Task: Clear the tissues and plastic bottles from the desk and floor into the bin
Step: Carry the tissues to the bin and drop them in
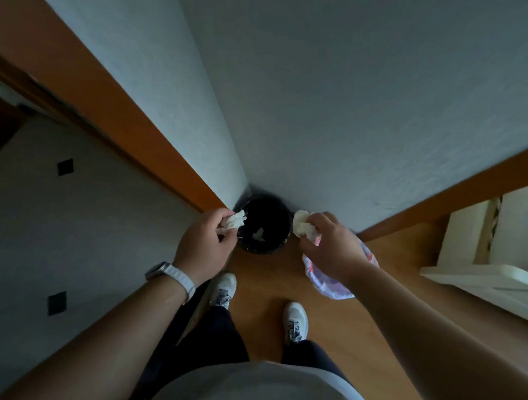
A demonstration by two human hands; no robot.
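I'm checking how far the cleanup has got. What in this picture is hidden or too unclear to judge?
- Bin contents: head view; the dark inside shows only one pale scrap; the rest is lost in shadow.
- Plastic bag: mostly covered by the right hand and forearm; its contents are hidden.
- Crumpled tissues: partly wrapped by the left hand and right hand; the count is unclear.
- Desk and bottles: out of frame.

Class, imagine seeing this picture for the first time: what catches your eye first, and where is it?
Two hands meet at the centre: the left hand and the right hand each clutch a crumpled white tissue. Between them, in the corner where the walls meet, stands a black bin with a white scrap already inside.
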